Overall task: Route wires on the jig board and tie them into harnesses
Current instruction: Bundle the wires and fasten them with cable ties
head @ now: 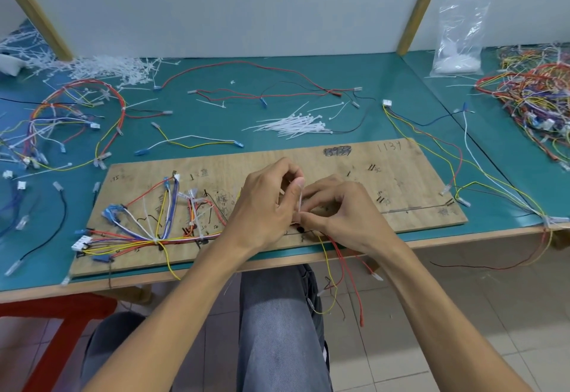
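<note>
Wires [172, 239] fan across left part of jig board [401, 181], lying on table [339, 83] near front edge. Both hands mid-board: left hand [265, 206] pinches upright white cable tie [299, 200], right hand [342, 209] pinches its lower end.

The brown wooden jig board [401, 181] lies flat on the green table [339, 83]. Colored wires [182, 238] fan across its left half and join in one bunch, and some red and yellow ones hang off the front edge. A thin white zip tie [299, 203] stands up mid-board.
</note>
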Tool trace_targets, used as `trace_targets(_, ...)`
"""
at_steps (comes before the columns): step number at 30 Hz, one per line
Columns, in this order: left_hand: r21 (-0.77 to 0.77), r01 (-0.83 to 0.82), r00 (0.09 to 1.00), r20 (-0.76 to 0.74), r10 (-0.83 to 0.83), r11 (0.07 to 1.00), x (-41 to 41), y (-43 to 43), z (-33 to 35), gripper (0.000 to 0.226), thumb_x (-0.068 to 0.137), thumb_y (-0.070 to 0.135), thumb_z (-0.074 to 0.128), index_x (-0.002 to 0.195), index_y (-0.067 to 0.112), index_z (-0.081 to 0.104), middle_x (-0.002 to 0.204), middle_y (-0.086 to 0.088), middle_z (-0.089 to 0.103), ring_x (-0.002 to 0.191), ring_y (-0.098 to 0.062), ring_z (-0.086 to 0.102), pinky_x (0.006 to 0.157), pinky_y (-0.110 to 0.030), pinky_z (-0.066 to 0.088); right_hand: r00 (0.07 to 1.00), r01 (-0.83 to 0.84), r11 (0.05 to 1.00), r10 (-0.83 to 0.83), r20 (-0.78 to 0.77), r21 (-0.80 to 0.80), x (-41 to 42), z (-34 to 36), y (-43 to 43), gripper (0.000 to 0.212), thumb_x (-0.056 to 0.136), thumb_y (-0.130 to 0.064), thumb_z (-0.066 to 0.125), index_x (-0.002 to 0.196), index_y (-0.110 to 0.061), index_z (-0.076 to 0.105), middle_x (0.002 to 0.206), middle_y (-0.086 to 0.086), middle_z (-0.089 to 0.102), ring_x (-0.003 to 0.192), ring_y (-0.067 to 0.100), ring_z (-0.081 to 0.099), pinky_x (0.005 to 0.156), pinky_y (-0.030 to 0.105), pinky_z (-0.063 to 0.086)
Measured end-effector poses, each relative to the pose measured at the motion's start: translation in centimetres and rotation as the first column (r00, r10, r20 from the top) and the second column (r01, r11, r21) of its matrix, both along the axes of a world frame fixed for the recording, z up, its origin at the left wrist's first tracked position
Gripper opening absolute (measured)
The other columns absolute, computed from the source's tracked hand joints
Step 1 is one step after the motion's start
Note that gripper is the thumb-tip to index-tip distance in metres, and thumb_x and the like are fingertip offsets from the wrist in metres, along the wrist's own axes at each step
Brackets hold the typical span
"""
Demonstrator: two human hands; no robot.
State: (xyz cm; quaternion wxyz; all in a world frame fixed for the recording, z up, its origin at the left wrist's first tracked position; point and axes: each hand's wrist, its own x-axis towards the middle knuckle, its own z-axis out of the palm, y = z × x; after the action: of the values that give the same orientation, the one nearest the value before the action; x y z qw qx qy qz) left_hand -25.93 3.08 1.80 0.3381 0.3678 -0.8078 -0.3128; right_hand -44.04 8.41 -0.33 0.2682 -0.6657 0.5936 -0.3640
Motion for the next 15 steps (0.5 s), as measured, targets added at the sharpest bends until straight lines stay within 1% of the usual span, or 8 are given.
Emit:
trace_targets(1,-0.002,0.015,1.000,0.014,-0.015,1.000,-0.1,-0.1,0.0,0.008,0.106,0.015,0.059,0.099,0.015,0.062,0.075,0.007,0.065,0.072,-0.012,0.064,0.065,-0.023,0.048,1.000,-0.004,1.000,0.004,-0.002,-0.001,-0.1,0.0,0.0,0.005,0.081,-0.027,0.088,0.085,-0.028,0.087,0.101,-0.022,0.077,0.112,0.008,0.063,0.096,0.034,0.052)
trace_targets(3,-0.004,-0.002,1.000,0.010,0.003,1.000,-0.5,-0.1,-0.1,0.008,0.106,0.014,0.058,0.099,0.013,0.061,0.080,0.004,0.065,0.076,-0.018,0.066,0.069,-0.036,0.053,0.999,-0.012,1.000,0.012,-0.034,-0.014,-0.1,-0.2,-0.1,0.006,0.082,-0.024,0.087,0.087,-0.027,0.087,0.103,-0.023,0.076,0.113,0.009,0.061,0.097,0.037,0.051)
trace_targets(4,-0.002,-0.036,0.999,-0.007,0.036,0.999,-0.7,0.0,-0.3,0.008,0.106,0.013,0.058,0.100,0.011,0.061,0.083,0.002,0.065,0.077,-0.021,0.067,0.068,-0.038,0.052,0.998,-0.019,0.999,0.018,-0.056,-0.026,0.0,-0.3,-0.1,0.005,0.082,-0.022,0.086,0.086,-0.026,0.087,0.103,-0.023,0.076,0.113,0.010,0.060,0.098,0.039,0.050)
trace_targets(7,0.019,-0.157,0.985,-0.072,0.158,0.987,-1.0,0.4,-1.2,0.008,0.107,0.011,0.056,0.099,0.008,0.059,0.077,0.003,0.060,0.069,-0.022,0.062,0.063,-0.032,0.041,0.991,-0.056,0.995,0.045,-0.126,-0.078,0.3,-0.6,0.1,0.003,0.085,-0.020,0.084,0.082,-0.021,0.085,0.103,-0.021,0.077,0.113,0.019,0.056,0.096,0.043,0.048)
trace_targets(9,0.026,-0.208,0.973,-0.097,0.210,0.978,-1.4,0.7,-1.6,0.009,0.107,0.011,0.055,0.100,0.008,0.058,0.073,0.003,0.059,0.066,-0.020,0.058,0.064,-0.032,0.039,0.983,-0.085,0.988,0.063,-0.170,-0.127,0.3,-0.8,0.2,0.006,0.087,-0.018,0.082,0.082,-0.016,0.084,0.104,-0.019,0.075,0.112,0.023,0.054,0.095,0.044,0.047)
trace_targets(12,0.007,-0.259,0.959,-0.115,0.258,0.966,-1.9,0.9,-1.8,0.009,0.108,0.012,0.055,0.100,0.010,0.059,0.076,0.003,0.061,0.065,-0.018,0.057,0.062,-0.027,0.035,0.973,-0.122,0.974,0.079,-0.217,-0.192,0.2,-1.1,0.4,0.006,0.087,-0.012,0.081,0.081,-0.013,0.082,0.102,-0.016,0.074,0.112,0.026,0.054,0.092,0.045,0.048)
trace_targets(13,0.004,-0.268,0.956,-0.121,0.266,0.963,-1.9,0.9,-1.9,0.009,0.108,0.012,0.055,0.100,0.011,0.059,0.077,0.003,0.061,0.065,-0.018,0.058,0.062,-0.027,0.035,0.971,-0.128,0.972,0.083,-0.225,-0.196,0.1,-1.2,0.4,0.006,0.088,-0.012,0.081,0.082,-0.013,0.081,0.103,-0.017,0.074,0.112,0.026,0.053,0.092,0.045,0.048)
trace_targets(15,0.015,-0.278,0.952,-0.129,0.278,0.960,-1.8,0.9,-2.2,0.009,0.108,0.014,0.054,0.100,0.013,0.058,0.077,0.002,0.063,0.067,-0.020,0.061,0.062,-0.030,0.039,0.967,-0.141,0.971,0.094,-0.236,-0.194,0.2,-1.2,0.3,0.006,0.089,-0.014,0.080,0.083,-0.014,0.081,0.107,-0.017,0.074,0.114,0.025,0.052,0.094,0.044,0.047)
